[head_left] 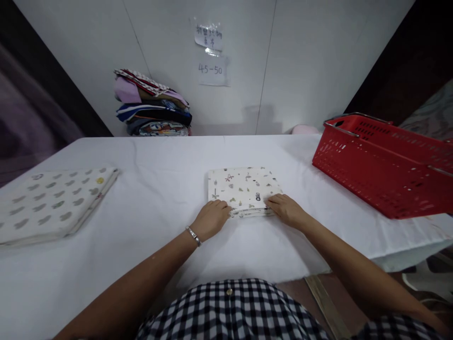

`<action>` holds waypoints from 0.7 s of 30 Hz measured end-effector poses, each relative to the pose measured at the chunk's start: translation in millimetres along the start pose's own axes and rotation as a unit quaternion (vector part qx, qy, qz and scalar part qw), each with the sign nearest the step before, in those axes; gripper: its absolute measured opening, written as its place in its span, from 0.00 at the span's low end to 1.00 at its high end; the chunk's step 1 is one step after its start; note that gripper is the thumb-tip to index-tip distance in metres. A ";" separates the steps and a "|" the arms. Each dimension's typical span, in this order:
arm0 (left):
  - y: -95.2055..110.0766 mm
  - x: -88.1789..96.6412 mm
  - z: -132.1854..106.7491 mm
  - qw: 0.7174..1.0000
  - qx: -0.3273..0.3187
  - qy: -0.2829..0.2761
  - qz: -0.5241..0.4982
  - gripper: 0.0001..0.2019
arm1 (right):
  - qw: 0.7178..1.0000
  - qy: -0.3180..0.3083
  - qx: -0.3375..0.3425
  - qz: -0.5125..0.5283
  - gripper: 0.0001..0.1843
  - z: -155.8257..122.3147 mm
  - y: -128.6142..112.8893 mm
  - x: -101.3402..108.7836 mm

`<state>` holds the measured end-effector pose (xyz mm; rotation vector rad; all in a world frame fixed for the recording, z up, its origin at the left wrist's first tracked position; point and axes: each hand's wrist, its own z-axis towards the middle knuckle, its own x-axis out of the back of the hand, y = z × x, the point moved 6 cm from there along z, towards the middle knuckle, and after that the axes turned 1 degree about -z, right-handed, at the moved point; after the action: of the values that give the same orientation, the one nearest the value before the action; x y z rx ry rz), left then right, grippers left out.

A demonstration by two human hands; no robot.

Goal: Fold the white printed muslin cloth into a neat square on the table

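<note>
A white cloth with small printed figures (244, 186), folded into a layered rectangle, lies flat on the table in front of me. My left hand (212, 218) grips its near left corner, with the fingers curled over the edge. At the near right corner my right hand (286, 210) is closed on the same cloth, thumb hidden beneath. Between the two hands the stacked layers show along the near edge. Farther left rests a second folded cloth with grey and yellow prints (53, 200), touched by neither hand.
A red plastic basket (385, 165) with metal handles stands on the right of the white-covered table (159, 198). Against the back wall is a pile of folded textiles (154, 104). Handwritten paper notes (212, 70) are taped to the wall.
</note>
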<state>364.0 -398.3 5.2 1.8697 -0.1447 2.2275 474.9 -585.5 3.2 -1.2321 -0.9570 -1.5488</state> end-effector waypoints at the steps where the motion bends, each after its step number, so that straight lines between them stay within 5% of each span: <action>1: 0.3 -0.3 0.1 1.000 -0.002 0.000 0.000 0.08 | 1.000 -0.002 -0.002 -0.006 0.15 0.5 -0.2 -0.4; 11: -4.1 -2.7 0.0 1.000 0.000 0.005 -0.004 0.11 | 0.992 0.119 -0.004 0.050 0.17 -10.6 10.0 4.2; 21: -0.1 0.9 3.9 1.000 0.003 -0.005 0.012 0.10 | 0.989 0.099 -0.059 0.094 0.16 -11.5 15.1 4.4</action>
<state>367.6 -399.0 6.8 1.8918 -0.1625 2.2384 485.9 -601.5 5.7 -1.1889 -0.6107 -1.5600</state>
